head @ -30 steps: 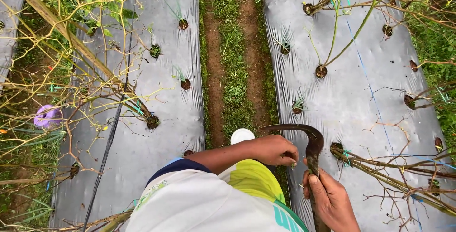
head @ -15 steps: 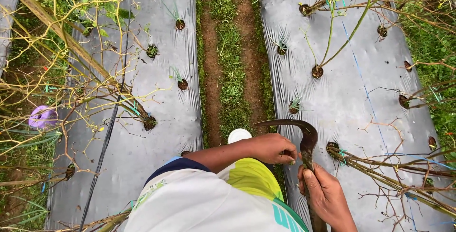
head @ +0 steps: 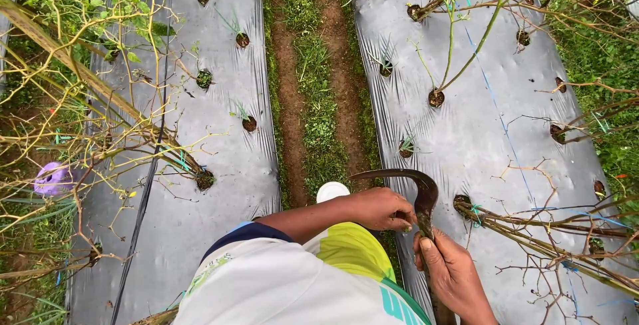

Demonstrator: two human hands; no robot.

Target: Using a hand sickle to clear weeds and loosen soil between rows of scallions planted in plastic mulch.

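My right hand [head: 454,278] is closed around the handle of a sickle [head: 421,190], low and right of centre. Its dark curved blade arcs up and to the left. My left hand [head: 378,208] reaches across my body, fingers closed against the blade's base just above my right thumb. Both hands hover over the inner edge of the right plastic-covered bed [head: 466,125]. The handle's lower end is hidden behind my right hand. My white and yellow-green shirt [head: 286,285] fills the bottom centre.
Two beds under silver-grey plastic flank a grassy dirt furrow [head: 313,92]. Small seedlings [head: 247,120] grow from planting holes. Bare woody stems [head: 552,238] lie across the right bed beside the sickle. Leaning stakes, twigs and a purple object [head: 54,178] crowd the left bed. A white round thing [head: 333,192] shows by my left wrist.
Both hands stay on the sickle almost unmoved. The view has drifted slightly, and the blade sits a little further left.
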